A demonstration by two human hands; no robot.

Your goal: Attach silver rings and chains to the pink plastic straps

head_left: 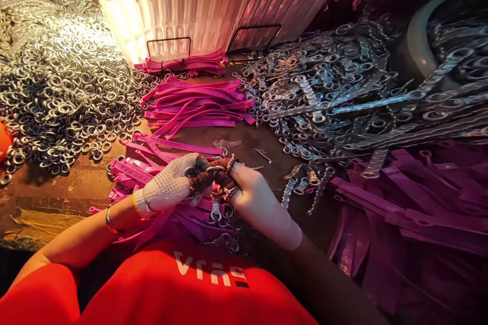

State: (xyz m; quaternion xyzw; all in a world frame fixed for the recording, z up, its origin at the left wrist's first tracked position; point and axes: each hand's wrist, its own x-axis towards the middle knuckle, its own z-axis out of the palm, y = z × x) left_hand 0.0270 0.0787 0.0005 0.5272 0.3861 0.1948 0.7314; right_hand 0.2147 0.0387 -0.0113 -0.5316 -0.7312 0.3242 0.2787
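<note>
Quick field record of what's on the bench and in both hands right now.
left hand: gloved left hand, fingers pinching a metal ring
right hand: gloved right hand, fingers on the same ring
below hands: short chain hanging
bench left: heap of loose rings
bench centre: pink straps
bench right: pile of chains
behind: white ribbed container
</note>
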